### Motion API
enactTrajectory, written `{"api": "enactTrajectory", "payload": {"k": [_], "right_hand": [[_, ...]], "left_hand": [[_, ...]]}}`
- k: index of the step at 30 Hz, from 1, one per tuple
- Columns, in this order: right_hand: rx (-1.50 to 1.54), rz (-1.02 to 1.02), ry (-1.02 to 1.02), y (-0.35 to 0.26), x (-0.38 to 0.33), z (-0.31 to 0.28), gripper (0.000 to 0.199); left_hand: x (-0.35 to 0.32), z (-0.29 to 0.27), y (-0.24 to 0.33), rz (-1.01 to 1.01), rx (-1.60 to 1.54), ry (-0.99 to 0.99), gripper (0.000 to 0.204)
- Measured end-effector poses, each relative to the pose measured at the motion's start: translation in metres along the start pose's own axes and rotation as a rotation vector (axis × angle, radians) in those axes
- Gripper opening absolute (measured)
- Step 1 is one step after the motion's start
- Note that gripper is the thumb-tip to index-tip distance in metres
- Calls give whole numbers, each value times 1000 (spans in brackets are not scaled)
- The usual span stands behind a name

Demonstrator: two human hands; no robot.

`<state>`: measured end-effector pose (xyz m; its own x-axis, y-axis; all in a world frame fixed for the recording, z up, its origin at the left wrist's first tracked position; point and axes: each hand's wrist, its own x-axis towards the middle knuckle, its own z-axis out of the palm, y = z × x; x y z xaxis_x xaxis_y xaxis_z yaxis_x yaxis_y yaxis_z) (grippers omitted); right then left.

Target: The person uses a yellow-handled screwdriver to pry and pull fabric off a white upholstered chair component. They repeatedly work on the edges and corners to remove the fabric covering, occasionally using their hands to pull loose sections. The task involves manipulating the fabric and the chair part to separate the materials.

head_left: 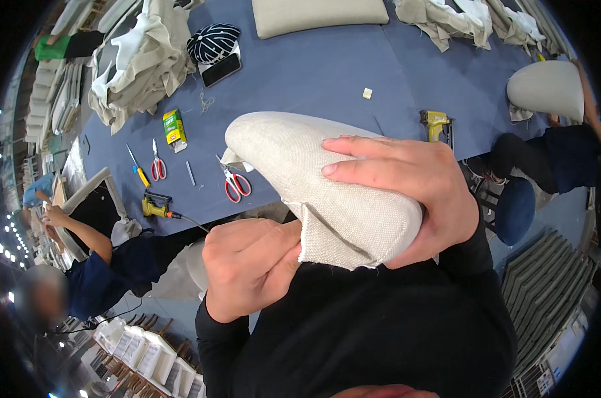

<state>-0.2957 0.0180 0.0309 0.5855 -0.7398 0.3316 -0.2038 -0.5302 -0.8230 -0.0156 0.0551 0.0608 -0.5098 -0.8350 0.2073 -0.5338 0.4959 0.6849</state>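
A padded piece covered in beige woven fabric, curved and tapering like a chair back or seat cushion, is held up before my chest above the table edge. My right hand grips its right end, fingers spread over the top and thumb side underneath. Closed in a pinch, my left hand holds the loose fabric flap at the near edge. That flap stands away from the padding in a fold. The piece's underside is hidden.
On the blue-grey table lie red-handled scissors, a second pair, a screwdriver, a yellow-green box, a phone and staple guns. Fabric covers are heaped far left. Co-workers sit left and right.
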Motion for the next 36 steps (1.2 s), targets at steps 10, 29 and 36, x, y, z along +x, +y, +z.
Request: {"api": "enactTrajectory", "payload": {"k": [10, 29, 36], "right_hand": [[0, 1, 11, 5, 5, 2, 86], [114, 27, -17, 14, 9, -4, 90], [44, -65, 4, 14, 16, -9, 88]], "left_hand": [[-16, 20, -8, -129, -191, 84, 13], [-29, 0, -37, -219, -252, -67, 11], [-29, -28, -85, -170, -484, -9, 31]]}}
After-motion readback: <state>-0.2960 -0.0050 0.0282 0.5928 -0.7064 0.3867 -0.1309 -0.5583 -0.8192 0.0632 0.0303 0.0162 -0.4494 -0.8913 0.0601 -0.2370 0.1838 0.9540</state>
